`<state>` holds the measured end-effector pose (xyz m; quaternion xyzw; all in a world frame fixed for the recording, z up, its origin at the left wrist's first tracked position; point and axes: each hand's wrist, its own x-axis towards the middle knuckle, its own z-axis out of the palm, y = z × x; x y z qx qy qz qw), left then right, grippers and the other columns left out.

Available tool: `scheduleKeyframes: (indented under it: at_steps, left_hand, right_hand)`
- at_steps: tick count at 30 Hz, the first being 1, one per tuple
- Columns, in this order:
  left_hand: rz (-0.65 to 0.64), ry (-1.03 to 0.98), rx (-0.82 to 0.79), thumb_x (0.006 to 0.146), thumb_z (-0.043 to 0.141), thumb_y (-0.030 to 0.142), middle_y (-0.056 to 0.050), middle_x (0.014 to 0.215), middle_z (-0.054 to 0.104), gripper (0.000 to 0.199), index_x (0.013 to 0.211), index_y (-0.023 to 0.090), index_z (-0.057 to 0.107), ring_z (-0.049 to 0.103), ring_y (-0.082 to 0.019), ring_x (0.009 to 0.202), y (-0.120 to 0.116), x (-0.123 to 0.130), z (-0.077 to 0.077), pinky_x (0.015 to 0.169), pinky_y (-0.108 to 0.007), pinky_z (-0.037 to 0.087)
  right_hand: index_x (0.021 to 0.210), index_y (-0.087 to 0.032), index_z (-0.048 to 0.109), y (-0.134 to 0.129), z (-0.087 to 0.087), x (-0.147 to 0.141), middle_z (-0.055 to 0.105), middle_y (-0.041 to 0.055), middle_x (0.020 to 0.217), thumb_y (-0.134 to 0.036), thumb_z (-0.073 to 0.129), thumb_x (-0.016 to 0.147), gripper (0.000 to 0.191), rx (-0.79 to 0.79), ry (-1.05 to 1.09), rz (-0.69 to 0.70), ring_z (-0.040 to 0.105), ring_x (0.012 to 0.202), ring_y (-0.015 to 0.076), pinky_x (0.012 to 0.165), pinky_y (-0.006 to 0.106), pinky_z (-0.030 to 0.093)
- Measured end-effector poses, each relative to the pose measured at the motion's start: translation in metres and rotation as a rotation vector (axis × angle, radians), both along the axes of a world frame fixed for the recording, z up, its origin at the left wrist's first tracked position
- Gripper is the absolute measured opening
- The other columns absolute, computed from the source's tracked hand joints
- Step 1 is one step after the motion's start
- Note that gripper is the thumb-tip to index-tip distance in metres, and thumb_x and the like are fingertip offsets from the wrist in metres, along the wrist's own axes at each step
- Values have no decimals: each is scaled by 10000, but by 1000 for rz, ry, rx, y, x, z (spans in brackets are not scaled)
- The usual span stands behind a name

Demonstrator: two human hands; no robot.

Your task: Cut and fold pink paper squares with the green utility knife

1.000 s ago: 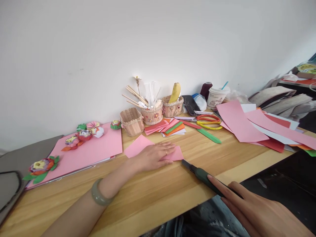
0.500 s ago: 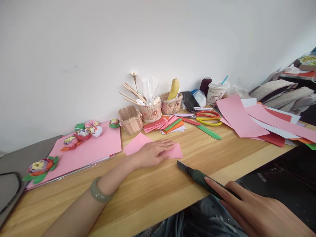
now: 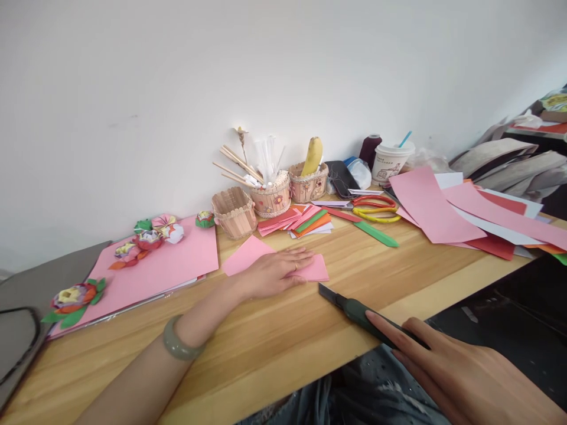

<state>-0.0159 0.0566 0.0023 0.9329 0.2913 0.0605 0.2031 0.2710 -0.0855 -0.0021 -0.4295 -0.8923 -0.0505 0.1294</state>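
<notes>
My left hand (image 3: 281, 271) lies flat on a folded pink sheet of paper (image 3: 248, 255), fingers stretched out toward the right, pressing it to the wooden table (image 3: 248, 354). The hand covers the sheet's middle; its two ends show on either side. In my right hand (image 3: 443, 360) is a dark green utility knife (image 3: 358, 313), my index finger laid along its handle. The blade is out and points at the paper's lower right corner, a little short of it. My right thumb is partly hidden behind the handle.
Behind the paper stand small wooden baskets (image 3: 234, 215), one holding a banana (image 3: 312, 156). Coloured paper slips (image 3: 310, 221), scissors (image 3: 376, 209) and a paper cup (image 3: 392, 162) lie or stand nearby. Pink and white sheets (image 3: 436, 206) overlap at right; paper flowers (image 3: 148, 239) rest on a pink sheet (image 3: 177, 271) at left.
The view has shifted very slightly. My left hand stays on the paper, and the knife in my right hand has moved only a touch upward in the picture.
</notes>
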Motion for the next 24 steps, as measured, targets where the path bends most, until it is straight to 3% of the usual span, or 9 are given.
scheduleKeyframes:
  at_steps: [6, 13, 20, 24]
  left_hand:
    - [-8, -1, -2, 1007, 361, 373, -46, 1495, 344, 472, 1419, 142, 381, 234, -136, 1412, 1, -1, -1, 1174, -296, 174]
    - [-9, -2, -1, 1011, 349, 366, -38, 1492, 347, 454, 1420, 170, 384, 239, -132, 1408, 2, -1, -2, 1172, -303, 182]
    - [-27, -17, 8, 984, 376, 185, -40, 1477, 378, 405, 1384, 168, 441, 259, -120, 1400, 3, -1, -5, 1166, -298, 192]
    - [6, -49, 13, 944, 520, 367, -80, 1464, 392, 501, 1386, 146, 435, 294, -168, 1392, 1, -1, -4, 1159, -337, 222]
  right_hand:
    - [1422, -184, 345, 2, -3, 0, 622, 19, 883, -120, 271, 946, 485, 61, -10, 23, 645, 564, 92, 442, 216, 491]
    - [1437, -183, 330, 2, -5, 1, 622, 24, 885, -109, 289, 928, 516, 43, -11, 22, 645, 560, 99, 436, 224, 498]
    - [1435, -206, 343, 1, -5, 5, 629, 31, 909, -143, 305, 940, 500, 29, 3, 0, 657, 593, 106, 463, 215, 516]
    - [1454, -214, 318, 2, -5, 7, 614, 16, 845, -163, 311, 947, 510, 18, 10, -14, 645, 554, 108, 423, 202, 492]
